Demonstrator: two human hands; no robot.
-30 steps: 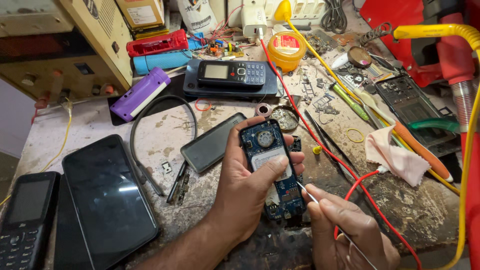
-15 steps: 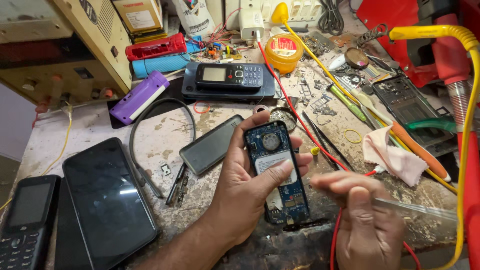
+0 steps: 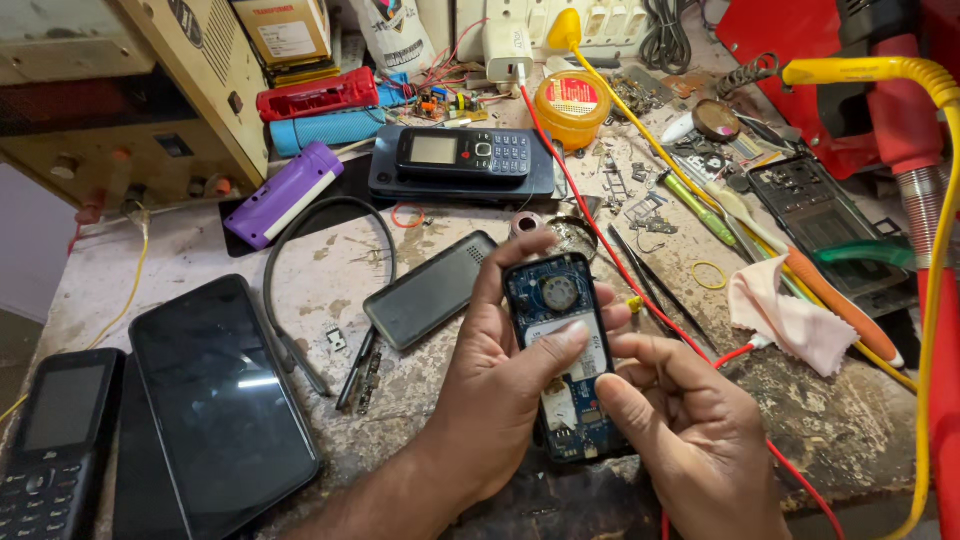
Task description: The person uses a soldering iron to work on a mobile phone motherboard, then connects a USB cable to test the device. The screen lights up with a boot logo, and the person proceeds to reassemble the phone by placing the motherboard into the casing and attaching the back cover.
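The work surface is a worn, stained pale bench top (image 3: pixel 250 250), scratched and blotched with dark patches, crowded on every side with repair clutter. At the far lower left of the frame lies a black keypad phone (image 3: pixel 50 450), and just beside it a large black slab-shaped smartphone (image 3: pixel 220 400) with a glossy dark screen. Above them, in the upper left, stands a beige metal box with knobs (image 3: pixel 130 90). A purple and white oblong case (image 3: pixel 283 193) rests near it, and a thin black cable loop (image 3: pixel 300 250) curves across the bench. A dark grey phone back cover (image 3: pixel 430 290) lies tilted left of centre, close to the left hand. Further up, a black bar phone with a small screen (image 3: pixel 465 155) sits on a dark flat slab.

In the lower centre, the left hand (image 3: pixel 500 400) grips an opened blue phone circuit board in its frame (image 3: pixel 565 350), fingers wrapped behind it and the thumb pressed across its front. The right hand (image 3: pixel 690 440) touches the board's right edge with fingers curled inward; whether it pinches anything cannot be told. A red wire (image 3: pixel 580 190) runs diagonally behind the board. A round yellow tin (image 3: pixel 572 105) stands at upper centre. To the right lie a crumpled pink cloth (image 3: pixel 790 320), an orange-handled tool (image 3: pixel 840 305) and a yellow cable (image 3: pixel 935 300) along the right edge.
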